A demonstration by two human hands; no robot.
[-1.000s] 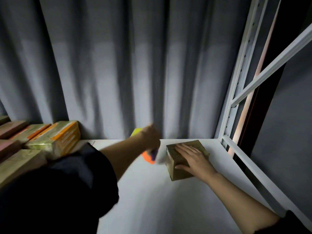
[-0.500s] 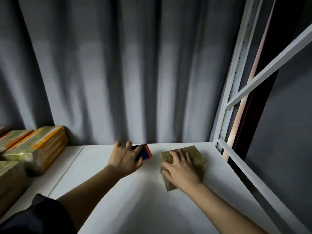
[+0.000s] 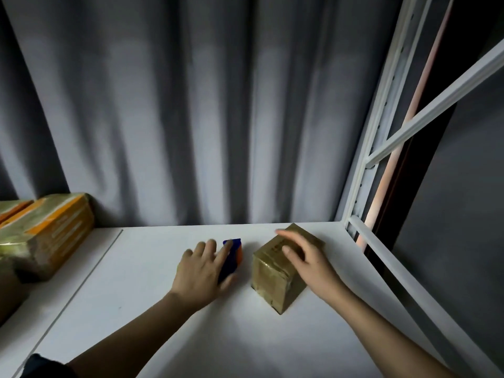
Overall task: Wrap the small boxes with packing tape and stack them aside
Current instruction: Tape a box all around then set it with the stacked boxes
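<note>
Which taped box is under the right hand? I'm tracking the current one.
The small brown box standing alone mid-shelf, right hand over it; the orange-striped boxes sit stacked far left.

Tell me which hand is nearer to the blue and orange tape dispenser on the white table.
Left. The left hand lies over the blue and orange tape dispenser, fingers touching it. The right hand rests on the tape-wrapped brown box beside it.

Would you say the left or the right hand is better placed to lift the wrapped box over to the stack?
Probably the right hand: it is already over the small box, while the left hand rests on the tape dispenser.
</note>
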